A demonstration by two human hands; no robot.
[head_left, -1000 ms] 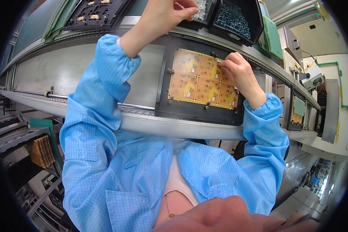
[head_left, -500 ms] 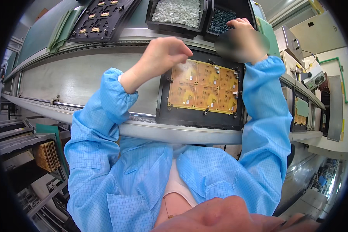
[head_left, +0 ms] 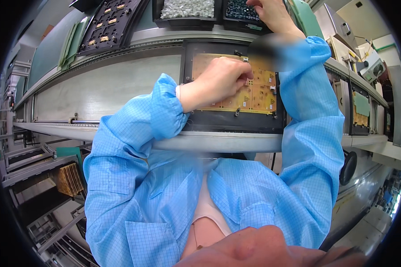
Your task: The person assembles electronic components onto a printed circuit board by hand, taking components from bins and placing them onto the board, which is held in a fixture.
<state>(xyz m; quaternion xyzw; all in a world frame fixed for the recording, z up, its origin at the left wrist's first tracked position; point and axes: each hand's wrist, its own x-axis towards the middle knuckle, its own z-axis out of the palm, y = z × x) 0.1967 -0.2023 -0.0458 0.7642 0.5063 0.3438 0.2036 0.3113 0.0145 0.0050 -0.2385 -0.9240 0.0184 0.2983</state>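
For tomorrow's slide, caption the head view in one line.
Left hand presses on the yellow circuit panel in its black fixture; right hand reaches into a parts bin.

The smock sleeves (head_left: 133, 129) are light blue with a fine grid pattern. The board (head_left: 254, 93) is yellow-gold, sitting in a black frame (head_left: 236, 121). One black bin (head_left: 185, 9) holds white bits, another (head_left: 238, 11) dark bluish ones. The bench (head_left: 98, 89) is pale grey.

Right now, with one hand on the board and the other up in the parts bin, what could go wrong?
1. The left hand rests on the yellow board in its black carrier; pressing may shift seated parts.
2. The right hand reaches into the dark bin, so its sleeve could brush the board's right edge.
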